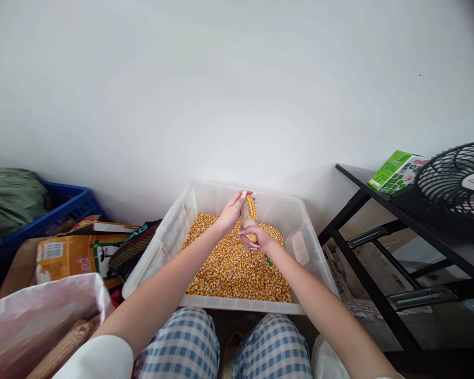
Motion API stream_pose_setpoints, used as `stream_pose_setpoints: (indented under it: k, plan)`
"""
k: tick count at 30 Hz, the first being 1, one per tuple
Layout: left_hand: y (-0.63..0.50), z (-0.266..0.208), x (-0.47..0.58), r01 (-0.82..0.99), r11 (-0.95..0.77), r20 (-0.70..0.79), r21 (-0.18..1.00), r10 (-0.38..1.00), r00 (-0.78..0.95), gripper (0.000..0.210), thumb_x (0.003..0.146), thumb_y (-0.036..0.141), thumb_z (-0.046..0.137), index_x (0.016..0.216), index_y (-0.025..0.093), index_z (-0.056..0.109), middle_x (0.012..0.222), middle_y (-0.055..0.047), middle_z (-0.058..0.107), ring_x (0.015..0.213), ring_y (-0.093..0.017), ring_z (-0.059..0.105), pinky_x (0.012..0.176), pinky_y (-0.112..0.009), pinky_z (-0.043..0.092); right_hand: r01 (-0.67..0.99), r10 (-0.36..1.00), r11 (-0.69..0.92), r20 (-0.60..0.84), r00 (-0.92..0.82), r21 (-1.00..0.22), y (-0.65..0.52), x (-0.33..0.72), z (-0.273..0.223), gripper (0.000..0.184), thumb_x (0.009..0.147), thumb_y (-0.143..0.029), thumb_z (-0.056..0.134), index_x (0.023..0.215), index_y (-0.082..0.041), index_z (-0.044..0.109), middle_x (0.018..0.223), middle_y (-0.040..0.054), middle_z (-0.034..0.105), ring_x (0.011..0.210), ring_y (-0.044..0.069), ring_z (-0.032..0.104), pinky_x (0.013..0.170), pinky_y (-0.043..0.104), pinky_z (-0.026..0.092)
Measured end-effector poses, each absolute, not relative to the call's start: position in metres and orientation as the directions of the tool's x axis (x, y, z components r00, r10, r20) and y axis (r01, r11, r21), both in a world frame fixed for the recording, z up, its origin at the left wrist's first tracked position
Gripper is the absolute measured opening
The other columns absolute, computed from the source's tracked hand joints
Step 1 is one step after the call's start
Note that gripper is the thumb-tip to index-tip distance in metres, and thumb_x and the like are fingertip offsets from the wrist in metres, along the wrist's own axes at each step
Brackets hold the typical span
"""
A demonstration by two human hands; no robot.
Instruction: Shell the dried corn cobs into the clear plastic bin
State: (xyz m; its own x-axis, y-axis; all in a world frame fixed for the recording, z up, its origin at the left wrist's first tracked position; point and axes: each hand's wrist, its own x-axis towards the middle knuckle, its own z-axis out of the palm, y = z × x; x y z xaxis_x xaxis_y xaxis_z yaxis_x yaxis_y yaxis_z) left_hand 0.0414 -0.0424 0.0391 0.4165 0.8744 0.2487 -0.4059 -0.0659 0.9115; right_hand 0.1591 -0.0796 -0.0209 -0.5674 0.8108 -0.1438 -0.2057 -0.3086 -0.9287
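Note:
Both hands hold one corn cob (pixel 248 210) above a clear plastic bin (pixel 161 247). The cob is partly stripped: a band of yellow kernels remains along its right side, and the rest is bare and pale. My left hand (pixel 233 208) is closed around the cob's far end. Around the near end, the fingers of my right hand (pixel 256 238) are wrapped. Loose corn kernels (pixel 229 273) cover the bottom of the bin beneath them. Something small and green (pixel 268 260) lies among the kernels by my right wrist; I cannot make out what it is.
At the lower left stands a white sack (pixel 43 300) with bare cobs (pixel 63 347) inside. Behind it are an orange package (pixel 67 255) and a blue crate (pixel 73 205). To the right, a black table (pixel 398 210) holds a green box (pixel 395 171) and a fan (pixel 454 179).

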Motion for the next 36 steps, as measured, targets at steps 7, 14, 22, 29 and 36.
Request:
stream_pose_setpoints:
  k: [7,14,22,29,36]
  plan:
    - [-0.046,0.051,0.040,-0.520,0.045,0.253,0.853,0.836,0.487,0.045,0.079,0.054,0.038,0.110,0.022,0.050,0.101,-0.007,0.059,0.093,-0.019,0.054,0.073,-0.030,0.043,-0.220,0.812,-0.283,-0.111,-0.574,-0.934,-0.080,0.158,-0.012,0.015,0.067,-0.026,0.048,0.057,-0.019,0.040,0.033,-0.0079,0.035,0.026,0.006,0.024,0.034,0.023,0.020]
    - [-0.043,0.045,0.043,-0.482,0.007,0.227,0.876,0.876,0.426,0.043,0.077,0.053,0.045,0.101,0.018,0.053,0.097,-0.008,0.061,0.088,-0.019,0.056,0.070,-0.029,0.043,-0.163,0.847,-0.256,-0.140,-0.513,-0.953,-0.082,0.153,-0.012,0.014,0.066,-0.024,0.050,0.056,-0.018,0.041,0.035,-0.0067,0.039,0.029,0.007,0.029,0.035,0.022,0.021]
    - [-0.046,0.044,0.043,-0.540,0.045,0.261,0.840,0.840,0.475,0.045,0.079,0.046,0.044,0.116,0.021,0.047,0.105,-0.007,0.059,0.093,-0.019,0.054,0.076,-0.030,0.042,-0.224,0.748,-0.305,-0.087,-0.658,-0.926,-0.078,0.156,-0.017,0.031,0.071,-0.028,0.041,0.041,-0.018,0.036,0.028,-0.0040,0.031,0.027,0.007,0.026,0.035,0.023,0.021]
    - [-0.040,0.046,0.042,-0.495,0.027,0.175,0.869,0.917,0.358,0.041,0.073,0.052,0.050,0.094,0.017,0.054,0.087,-0.008,0.062,0.079,-0.019,0.059,0.065,-0.030,0.043,-0.099,0.937,-0.174,-0.134,-0.323,-0.980,-0.081,0.147,-0.016,0.011,0.063,-0.021,0.053,0.059,-0.018,0.044,0.039,-0.0072,0.042,0.030,0.006,0.031,0.034,0.019,0.019]
    - [-0.043,0.039,0.046,-0.477,-0.010,0.224,0.879,0.892,0.394,0.037,0.077,0.043,0.050,0.105,0.020,0.051,0.094,-0.006,0.060,0.087,-0.018,0.056,0.069,-0.027,0.043,-0.160,0.776,-0.305,-0.148,-0.613,-0.939,-0.080,0.153,-0.016,0.032,0.070,-0.028,0.043,0.041,-0.018,0.035,0.027,-0.0055,0.030,0.026,0.006,0.023,0.035,0.022,0.020]
